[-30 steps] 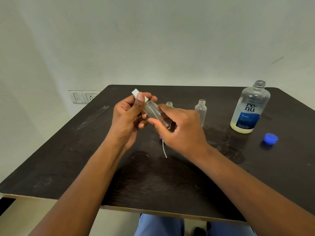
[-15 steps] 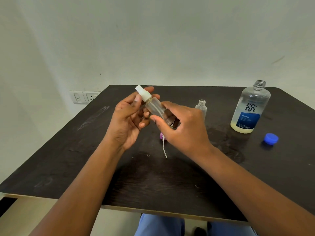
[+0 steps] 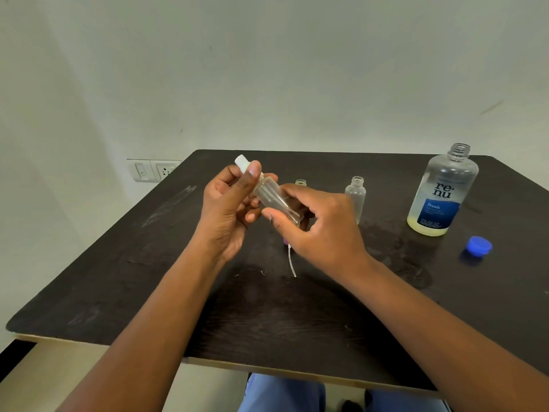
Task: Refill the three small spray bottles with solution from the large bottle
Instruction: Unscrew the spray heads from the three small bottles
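Observation:
I hold a small clear spray bottle [image 3: 274, 199] tilted above the dark table [image 3: 148, 278]. My right hand [image 3: 315, 230] grips its body. My left hand [image 3: 230, 203] pinches its white spray cap [image 3: 242, 162] with thumb and fingers. Behind my right hand stand two open small bottles: one [image 3: 301, 182] mostly hidden, the other [image 3: 356, 197] clear and upright. The large bottle [image 3: 442, 193] with a blue label stands uncapped at the right, a little yellowish solution at its bottom. A loose sprayer with a purple head [image 3: 285, 241] and white tube [image 3: 291, 263] lies under my right hand.
A blue cap [image 3: 478, 245] lies on the table right of the large bottle. Wet marks [image 3: 395, 248] spread on the table near the bottles. A wall switch and socket [image 3: 154, 170] sit at the left behind the table.
My left thumb has shifted up onto the white spray cap. The bottle stays tilted between both hands in nearly the same place.

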`<state>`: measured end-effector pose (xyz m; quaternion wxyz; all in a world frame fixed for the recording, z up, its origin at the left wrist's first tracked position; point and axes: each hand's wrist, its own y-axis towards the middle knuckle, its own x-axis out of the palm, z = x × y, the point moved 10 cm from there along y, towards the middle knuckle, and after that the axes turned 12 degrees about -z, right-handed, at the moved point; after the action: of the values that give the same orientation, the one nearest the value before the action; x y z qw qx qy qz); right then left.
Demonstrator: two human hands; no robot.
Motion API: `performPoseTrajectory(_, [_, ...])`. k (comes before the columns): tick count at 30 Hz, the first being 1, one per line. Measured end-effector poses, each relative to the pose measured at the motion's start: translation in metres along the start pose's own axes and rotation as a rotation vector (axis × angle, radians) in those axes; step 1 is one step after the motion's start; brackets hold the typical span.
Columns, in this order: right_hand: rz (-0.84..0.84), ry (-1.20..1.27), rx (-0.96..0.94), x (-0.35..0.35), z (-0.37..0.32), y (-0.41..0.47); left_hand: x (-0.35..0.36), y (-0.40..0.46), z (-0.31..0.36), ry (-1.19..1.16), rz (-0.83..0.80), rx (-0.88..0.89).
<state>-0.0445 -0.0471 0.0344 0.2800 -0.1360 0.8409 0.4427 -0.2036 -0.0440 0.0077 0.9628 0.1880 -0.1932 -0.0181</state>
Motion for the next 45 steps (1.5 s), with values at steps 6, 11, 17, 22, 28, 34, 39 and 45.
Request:
performPoseTrajectory(6, [0.033, 0.035, 0.017, -0.007, 0.001, -0.002, 0.008, -0.004, 0.001, -0.078, -0.119, -0.023])
performPoseTrajectory(11, [0.036, 0.041, 0.012, -0.006, 0.001, -0.002, 0.005, -0.001, -0.001, -0.015, -0.060, -0.038])
performPoseTrajectory(17, [0.054, 0.021, 0.002, -0.009, -0.002, -0.002, 0.007, -0.004, 0.001, -0.097, -0.101, -0.023])
performPoseTrajectory(22, [0.053, 0.030, 0.007, -0.010, -0.001, -0.002, 0.007, -0.001, 0.001, -0.048, -0.089, -0.022])
performPoseTrajectory(28, [0.045, 0.039, 0.004, -0.008, -0.001, -0.002, 0.003, -0.001, -0.001, 0.018, -0.033, -0.040])
performPoseTrajectory(34, [0.058, 0.024, -0.003, -0.010, -0.003, -0.002, 0.005, -0.004, 0.003, -0.036, -0.091, -0.021])
performPoseTrajectory(39, [0.064, 0.018, -0.004, -0.010, -0.002, -0.002, 0.001, -0.001, 0.001, 0.017, -0.045, -0.009])
performPoseTrajectory(45, [0.074, 0.040, -0.002, -0.010, -0.001, -0.002, -0.018, 0.001, 0.007, -0.050, 0.095, 0.083])
